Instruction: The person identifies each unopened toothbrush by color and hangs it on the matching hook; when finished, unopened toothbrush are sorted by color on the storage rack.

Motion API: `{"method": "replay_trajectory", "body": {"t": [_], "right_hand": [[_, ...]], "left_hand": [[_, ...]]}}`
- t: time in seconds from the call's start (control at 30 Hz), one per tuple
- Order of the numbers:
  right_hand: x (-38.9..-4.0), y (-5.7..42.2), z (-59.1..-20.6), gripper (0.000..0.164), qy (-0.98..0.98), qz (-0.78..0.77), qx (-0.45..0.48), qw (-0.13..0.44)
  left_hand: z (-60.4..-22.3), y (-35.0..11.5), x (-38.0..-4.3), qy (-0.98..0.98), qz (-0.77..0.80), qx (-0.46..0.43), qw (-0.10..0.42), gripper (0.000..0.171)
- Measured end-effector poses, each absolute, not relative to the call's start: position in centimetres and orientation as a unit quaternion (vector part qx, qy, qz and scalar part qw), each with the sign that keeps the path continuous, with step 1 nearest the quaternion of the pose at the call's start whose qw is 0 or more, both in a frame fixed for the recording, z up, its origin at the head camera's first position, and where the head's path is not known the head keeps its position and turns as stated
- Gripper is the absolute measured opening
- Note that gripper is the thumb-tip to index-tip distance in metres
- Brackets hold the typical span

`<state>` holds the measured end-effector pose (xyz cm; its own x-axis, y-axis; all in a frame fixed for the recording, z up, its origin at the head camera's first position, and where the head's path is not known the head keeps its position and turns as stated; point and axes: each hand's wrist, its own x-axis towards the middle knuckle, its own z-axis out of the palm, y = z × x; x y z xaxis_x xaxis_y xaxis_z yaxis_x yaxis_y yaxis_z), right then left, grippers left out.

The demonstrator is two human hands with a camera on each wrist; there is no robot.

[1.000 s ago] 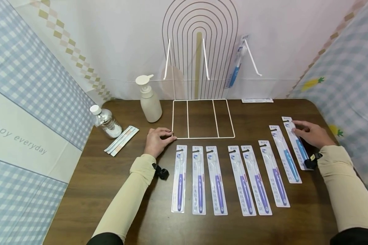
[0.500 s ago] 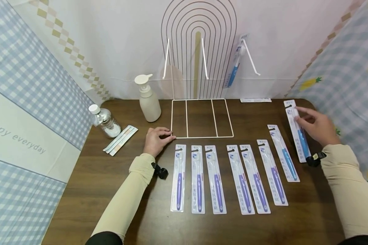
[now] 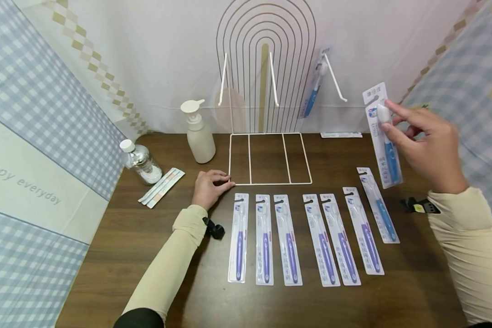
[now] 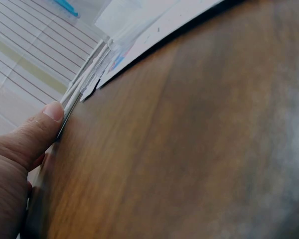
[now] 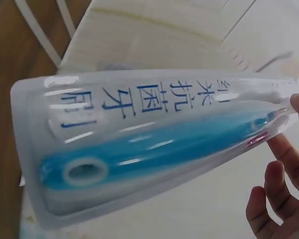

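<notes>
My right hand (image 3: 430,141) pinches a packaged blue toothbrush (image 3: 390,161) by the upper edge of its blister pack, lifted above the table. In the right wrist view, the blue handle (image 5: 154,149) shows through the clear plastic. My left hand (image 3: 210,187) pinches the front left corner of a white wire rack (image 3: 270,184); its thumb (image 4: 37,132) lies against the wire in the left wrist view. Another packaged blue toothbrush (image 3: 313,98) hangs on the rack's right hook (image 3: 335,77). The middle hook (image 3: 274,79) and left hook (image 3: 223,79) carry nothing.
Several packaged purple toothbrushes (image 3: 239,255) lie in a row before the rack, with one blue toothbrush (image 3: 385,218) at the right end. A pump bottle (image 3: 201,141), clear bottle (image 3: 141,161) and slim packets (image 3: 161,187) stand or lie left. A flat packet (image 3: 341,135) lies behind.
My right hand has lifted the rightmost blue toothbrush off the table, moving it up and toward the back wall. My left hand has stayed at the rack's corner.
</notes>
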<state>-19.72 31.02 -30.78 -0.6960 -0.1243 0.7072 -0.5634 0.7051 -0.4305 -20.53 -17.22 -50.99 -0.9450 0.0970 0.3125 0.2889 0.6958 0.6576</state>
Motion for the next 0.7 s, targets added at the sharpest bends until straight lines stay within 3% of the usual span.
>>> {"method": "replay_trajectory", "body": {"t": [0.23, 0.7], "right_hand": [[-19.2, 28.0, -29.5, 0.051, -0.849, 0.310, 0.224, 0.366], [-18.9, 23.9, -29.6, 0.048, -0.843, 0.355, 0.196, 0.354]], "left_hand": [[-51.2, -17.3, -20.6, -0.911, -0.380, -0.102, 0.122, 0.028], [-51.1, -17.4, -20.6, -0.914, -0.372, -0.108, 0.121, 0.029]]}}
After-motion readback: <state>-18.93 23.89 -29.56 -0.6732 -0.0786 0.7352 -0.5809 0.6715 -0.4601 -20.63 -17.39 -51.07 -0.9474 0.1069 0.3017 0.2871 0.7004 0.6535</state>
